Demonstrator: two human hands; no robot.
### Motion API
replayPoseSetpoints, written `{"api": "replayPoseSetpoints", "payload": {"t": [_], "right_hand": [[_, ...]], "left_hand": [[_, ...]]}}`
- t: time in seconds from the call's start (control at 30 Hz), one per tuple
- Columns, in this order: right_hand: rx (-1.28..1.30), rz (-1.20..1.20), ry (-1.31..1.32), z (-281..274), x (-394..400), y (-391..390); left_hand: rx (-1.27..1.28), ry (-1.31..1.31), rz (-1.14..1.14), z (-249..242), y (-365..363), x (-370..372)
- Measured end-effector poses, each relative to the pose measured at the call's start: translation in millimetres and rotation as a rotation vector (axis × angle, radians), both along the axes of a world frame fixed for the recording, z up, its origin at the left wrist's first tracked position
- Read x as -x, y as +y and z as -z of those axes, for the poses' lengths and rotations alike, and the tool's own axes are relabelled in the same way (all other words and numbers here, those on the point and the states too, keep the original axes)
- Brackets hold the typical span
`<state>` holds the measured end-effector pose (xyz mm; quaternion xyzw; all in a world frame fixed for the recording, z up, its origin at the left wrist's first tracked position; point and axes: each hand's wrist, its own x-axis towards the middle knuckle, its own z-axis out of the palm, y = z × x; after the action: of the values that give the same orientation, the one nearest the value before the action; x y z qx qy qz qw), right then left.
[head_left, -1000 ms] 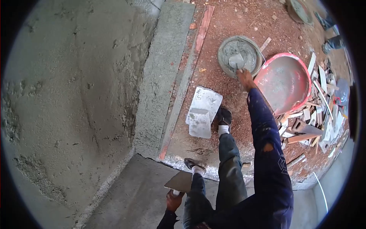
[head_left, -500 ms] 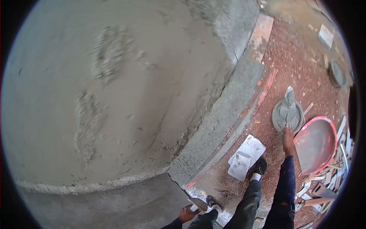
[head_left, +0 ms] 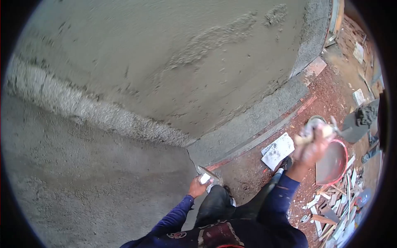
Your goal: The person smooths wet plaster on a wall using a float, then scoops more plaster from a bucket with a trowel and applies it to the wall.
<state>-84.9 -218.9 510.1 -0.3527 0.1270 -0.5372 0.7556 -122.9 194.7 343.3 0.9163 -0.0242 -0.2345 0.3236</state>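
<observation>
My left hand [head_left: 198,186] is closed around the white handle of a plastering trowel [head_left: 209,172], low over the corner of the concrete edge. My right hand [head_left: 312,152], blurred by motion, grips a trowel [head_left: 350,131] by its handle, raised at the right. A dark grey lump of mortar [head_left: 367,115] lies on its blade. Behind that hand, the mortar bowl [head_left: 317,119] is mostly hidden. A red-rimmed pan [head_left: 345,155] rests on the ground just beyond my right forearm.
Wet, partly smoothed cement [head_left: 165,91] spreads ahead, with rough ridges on it. A curved concrete border [head_left: 248,124] runs along its right side. White boards [head_left: 279,151] lie near my feet on reddish soil. Scrap wood [head_left: 331,211] is piled at the lower right.
My right hand has lifted the trowel with mortar up out of the bowl. My left hand still holds its plastering trowel. The view has turned toward the left.
</observation>
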Motion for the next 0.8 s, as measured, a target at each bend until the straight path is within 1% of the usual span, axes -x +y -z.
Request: {"api": "replayPoseSetpoints", "payload": {"t": [0.03, 0.07, 0.1, 0.13, 0.17, 0.2, 0.23, 0.27, 0.3, 0.33, 0.37, 0.43, 0.47, 0.5, 0.57, 0.6, 0.63, 0.67, 0.7, 0.73, 0.77, 0.8], "right_hand": [[-0.002, 0.006, -0.049, -8, -11, 47], [-0.029, 0.014, -0.094, -10, -29, 91], [-0.055, 0.085, -0.023, -6, -51, 134], [-0.016, 0.13, 0.05, 9, -74, 178], [-0.026, 0.256, 0.328, 37, -108, 233], [0.109, 0.313, 0.705, 60, -133, 302], [0.45, 0.002, 0.811, 78, -100, 337], [0.897, -0.372, 0.792, 95, -67, 371], [1.191, -0.682, 0.656, 85, -35, 398], [1.111, -1.029, 0.672, 83, 9, 404], [1.222, -0.926, 0.611, 98, 39, 406], [1.268, -1.058, 0.709, 116, 67, 376], [1.197, -1.252, 0.866, 125, 61, 345], [1.253, -1.086, 0.91, 164, 59, 317], [1.019, -0.774, 1.028, 186, 56, 239], [1.209, -0.445, 0.945, 211, 59, 197], [0.925, -0.615, 1.262, 224, 65, 153], [0.806, -0.55, 1.341, 221, 68, 117], [0.837, -0.468, 1.378, 225, 75, 79], [0.772, -0.431, 1.379, 260, 87, 36], [0.531, -0.52, 1.443, 270, 96, 1], [0.318, -0.561, 1.454, 271, 99, -18]], "left_hand": [[0.037, -0.059, -0.017, 10, 16, 4], [0.046, -0.076, -0.01, 7, 26, 3], [0.069, -0.093, -0.03, 2, 29, 4], [0.092, -0.102, -0.055, -2, 32, 8], [0.043, -0.105, -0.067, 9, 41, 10], [0.06, -0.106, -0.066, 14, 48, 7], [0.073, -0.073, -0.091, 18, 52, 15], [0.077, -0.035, -0.107, 23, 58, 19], [0.105, -0.537, 0.047, 52, 72, 32], [0.11, -0.551, 0.059, 82, 88, 23], [0.127, -0.451, 0.007, 77, 82, 24], [0.141, -0.221, -0.125, 55, 70, 46], [0.143, -0.119, -0.181, 43, 66, 44], [0.15, -0.02, -0.232, 34, 59, 39], [0.125, 0.022, -0.261, 23, 43, 31], [0.1, 0.054, -0.277, 21, 35, 32], [0.066, 0.055, -0.257, 33, 30, 30], [0.06, 0.069, -0.247, 34, 21, 25], [0.144, 0.095, -0.288, 34, 11, 21], [0.225, 0.12, -0.335, 35, 0, 19], [0.096, 0.097, -0.345, 57, -5, 19], [0.131, 0.122, -0.374, 50, -15, 17]]}}
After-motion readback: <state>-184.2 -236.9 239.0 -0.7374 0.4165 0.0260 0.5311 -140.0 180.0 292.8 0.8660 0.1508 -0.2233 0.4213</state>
